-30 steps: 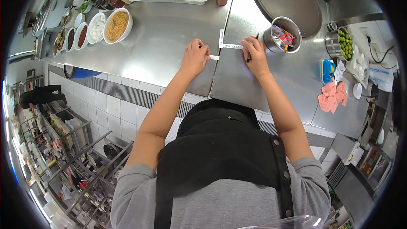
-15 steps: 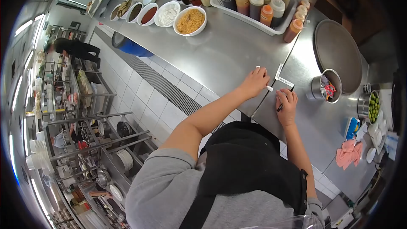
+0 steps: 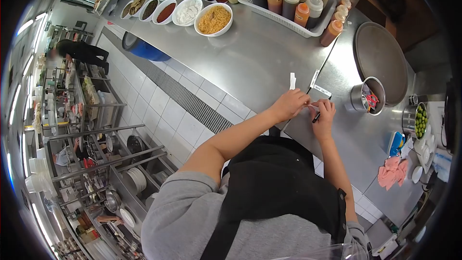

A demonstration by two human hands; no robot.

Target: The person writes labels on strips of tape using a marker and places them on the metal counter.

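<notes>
My left hand (image 3: 291, 104) is closed in a pinch, its fingertips meeting those of my right hand above the steel counter. Between them is a small whitish piece of tape (image 3: 309, 107), mostly hidden by the fingers. A black marker (image 3: 316, 117) is tucked in my right hand (image 3: 324, 119), whose thumb and forefinger are also pinched together. Just beyond my left hand lies a blank white tape strip (image 3: 292, 80). Two labels, one narrow upright label (image 3: 314, 78) and one label with dark handwriting (image 3: 322, 90), are stuck near the counter seam.
At the back, a grey basket (image 3: 308, 32) holds several squeeze bottles. Bowls of ingredients, including an orange crumbly one (image 3: 213, 20), line the far left. To the right are a metal pot (image 3: 358, 97), a large round pan (image 3: 380, 62) and a pink cloth (image 3: 392, 172). A person (image 3: 82, 53) stands across the aisle.
My left hand has come toward me and its fingertips now meet my right hand's. The blank tape strip, mostly covered before, shows beyond my left hand. The view has shifted slightly.
</notes>
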